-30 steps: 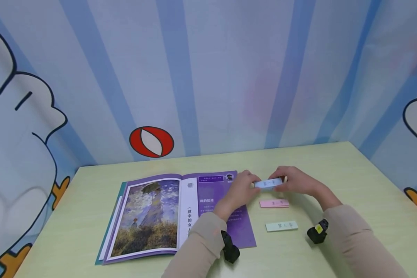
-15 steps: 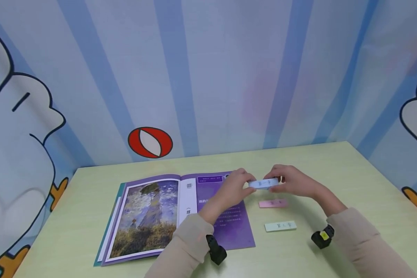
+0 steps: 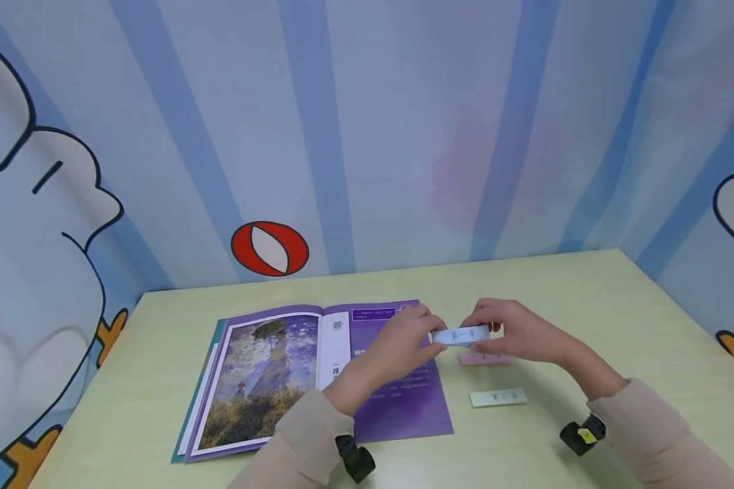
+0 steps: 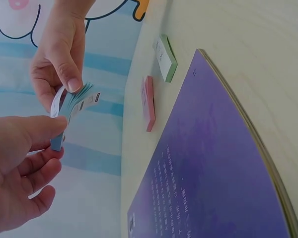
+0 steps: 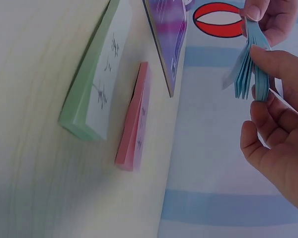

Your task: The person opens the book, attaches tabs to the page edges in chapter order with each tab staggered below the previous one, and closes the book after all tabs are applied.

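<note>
A pad of pale blue sticky notes (image 3: 461, 336), with handwriting on its top sheet, is held above the table between both hands. My left hand (image 3: 397, 343) pinches its left end between thumb and fingers. At the other end, my right hand (image 3: 522, 331) grips it with thumb and fingertips. In the right wrist view the blue pad's sheets (image 5: 260, 82) are fanned apart. Below the hands lies a pink sticky-note pad (image 3: 486, 359), partly covered by the right hand in the head view. A pale green pad (image 3: 498, 398) with writing lies nearer on the table.
An open book (image 3: 404, 404) lies left of the pads, a painting on its left page and a purple right page under my left hand and forearm. The table (image 3: 556, 292) meets a striped blue backdrop (image 3: 397, 136) at the back.
Both hands have drawn the blue pad nearer to me and slightly left, so the right hand now overlaps the pink pad in view. The forearms have spread apart. Book and other pads stay put.
</note>
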Tool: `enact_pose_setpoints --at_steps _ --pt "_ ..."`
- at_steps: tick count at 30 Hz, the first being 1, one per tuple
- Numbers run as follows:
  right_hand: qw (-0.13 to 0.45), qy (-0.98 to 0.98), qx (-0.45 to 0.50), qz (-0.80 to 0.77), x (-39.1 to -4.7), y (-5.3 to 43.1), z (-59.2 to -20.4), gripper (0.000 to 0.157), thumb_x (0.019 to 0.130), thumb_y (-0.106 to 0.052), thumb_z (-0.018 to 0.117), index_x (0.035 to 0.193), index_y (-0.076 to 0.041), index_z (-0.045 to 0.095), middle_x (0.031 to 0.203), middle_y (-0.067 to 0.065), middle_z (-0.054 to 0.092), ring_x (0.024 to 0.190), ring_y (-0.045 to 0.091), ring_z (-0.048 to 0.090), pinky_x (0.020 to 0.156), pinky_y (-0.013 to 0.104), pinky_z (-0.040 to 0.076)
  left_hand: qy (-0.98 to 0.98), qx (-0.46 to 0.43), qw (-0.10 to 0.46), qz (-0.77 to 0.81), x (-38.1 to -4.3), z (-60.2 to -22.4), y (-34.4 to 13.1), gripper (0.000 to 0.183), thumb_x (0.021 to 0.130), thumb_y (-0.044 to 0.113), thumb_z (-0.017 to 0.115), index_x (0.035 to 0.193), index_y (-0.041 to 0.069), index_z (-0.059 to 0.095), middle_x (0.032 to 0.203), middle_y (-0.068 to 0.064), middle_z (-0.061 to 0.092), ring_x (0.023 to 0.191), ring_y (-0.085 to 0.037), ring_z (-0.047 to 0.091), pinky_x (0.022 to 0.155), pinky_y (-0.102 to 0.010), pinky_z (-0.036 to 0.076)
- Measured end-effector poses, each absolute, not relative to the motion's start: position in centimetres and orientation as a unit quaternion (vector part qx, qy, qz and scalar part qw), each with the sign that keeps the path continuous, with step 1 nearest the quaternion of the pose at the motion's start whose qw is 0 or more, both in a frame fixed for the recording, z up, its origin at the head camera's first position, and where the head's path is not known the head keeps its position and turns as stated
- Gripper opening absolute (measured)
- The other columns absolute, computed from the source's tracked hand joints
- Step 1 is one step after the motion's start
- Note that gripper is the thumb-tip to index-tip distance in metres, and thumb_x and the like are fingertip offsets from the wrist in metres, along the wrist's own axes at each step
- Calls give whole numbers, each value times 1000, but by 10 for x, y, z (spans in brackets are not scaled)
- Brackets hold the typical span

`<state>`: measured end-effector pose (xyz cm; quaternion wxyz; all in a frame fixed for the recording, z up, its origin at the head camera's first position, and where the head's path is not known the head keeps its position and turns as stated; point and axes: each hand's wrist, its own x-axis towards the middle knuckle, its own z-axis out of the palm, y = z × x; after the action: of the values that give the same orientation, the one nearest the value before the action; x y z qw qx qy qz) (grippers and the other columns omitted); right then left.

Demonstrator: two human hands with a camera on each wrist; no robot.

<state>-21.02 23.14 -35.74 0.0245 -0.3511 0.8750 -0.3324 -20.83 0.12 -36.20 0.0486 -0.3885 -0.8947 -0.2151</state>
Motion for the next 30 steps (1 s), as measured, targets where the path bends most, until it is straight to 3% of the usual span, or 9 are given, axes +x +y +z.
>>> enact_pose_setpoints --at_steps 7,15,30 --pt "24 868 -357 -345 -198 226 -355 20 80 -23 74 99 -20 70 84 -11 56 70 9 48 61 28 41 -888 -405 61 -208 -193 -355 -7 21 86 20 68 103 9 68 93 2 60 79 -9 49 70 -16 41" --pt "33 852 -386 -353 -184 218 -356 20 81 -13 72 100 -17 70 86 -10 55 71 10 48 59 27 42 -881 -424 87 -191 -175 -356 -19 19 84 20 70 100 10 69 89 2 60 79 -9 51 69 -16 40" --pt "23 832 -411 -371 -148 207 -358 20 81 -14 73 99 -22 69 90 -12 55 76 6 49 61 24 44 -871 -437 99 -200 -142 -362 -31 17 80 22 73 94 13 68 84 5 57 74 -7 49 66 -15 38"
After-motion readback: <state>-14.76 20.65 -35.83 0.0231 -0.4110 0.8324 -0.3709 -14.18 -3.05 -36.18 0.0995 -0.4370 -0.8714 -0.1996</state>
